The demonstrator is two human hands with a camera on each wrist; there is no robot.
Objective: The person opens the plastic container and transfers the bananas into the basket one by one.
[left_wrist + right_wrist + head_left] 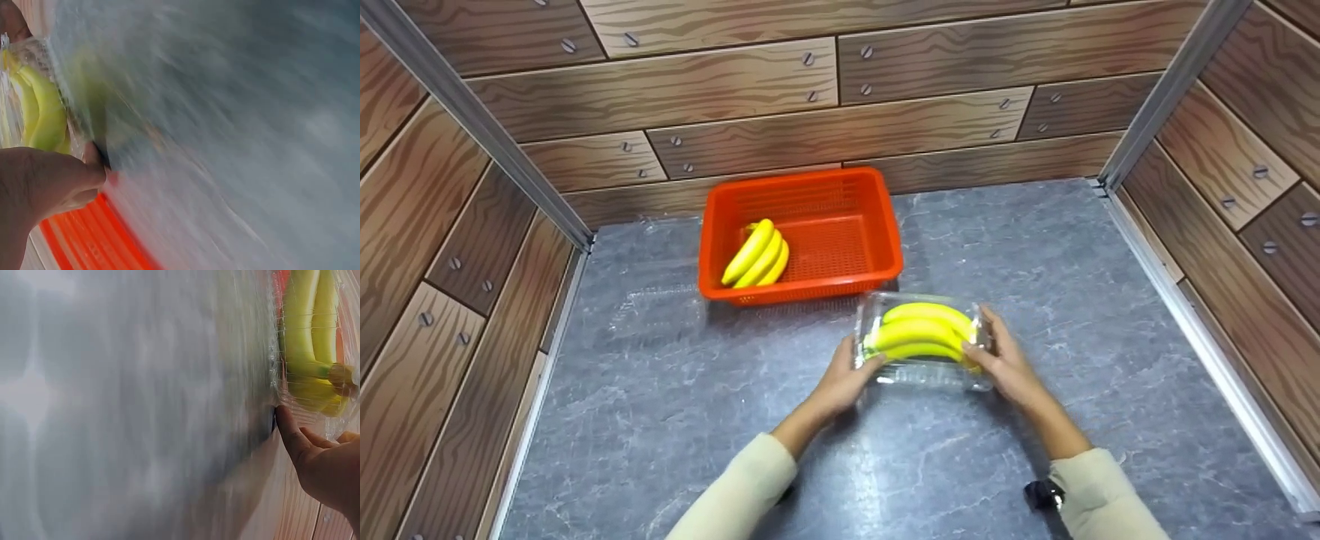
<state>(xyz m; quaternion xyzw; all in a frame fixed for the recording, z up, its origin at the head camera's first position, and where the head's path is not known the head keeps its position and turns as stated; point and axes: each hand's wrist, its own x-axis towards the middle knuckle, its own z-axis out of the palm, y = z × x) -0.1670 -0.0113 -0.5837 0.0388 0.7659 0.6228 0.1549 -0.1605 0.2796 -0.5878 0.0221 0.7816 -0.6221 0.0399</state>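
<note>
A clear plastic box (930, 375) with a bunch of yellow bananas (919, 331) inside is held between both hands, in front of the red basket. My left hand (844, 381) grips its left end, thumb toward the front. At the opposite end, my right hand (1011, 367) holds on with its thumb over the near corner. The left wrist view shows the left hand (48, 180) beside the bananas (42, 107) behind plastic. In the right wrist view, fingers of the right hand (326, 467) press the box's edge near the banana stem (340, 377).
Behind the box stands a red plastic basket (810, 289), with another bunch of bananas (757, 256) at its left side. Wood-patterned walls (750, 97) and metal rails (1207, 345) border the grey marbled surface (660, 405). A small black object (1041, 495) shows by the right sleeve.
</note>
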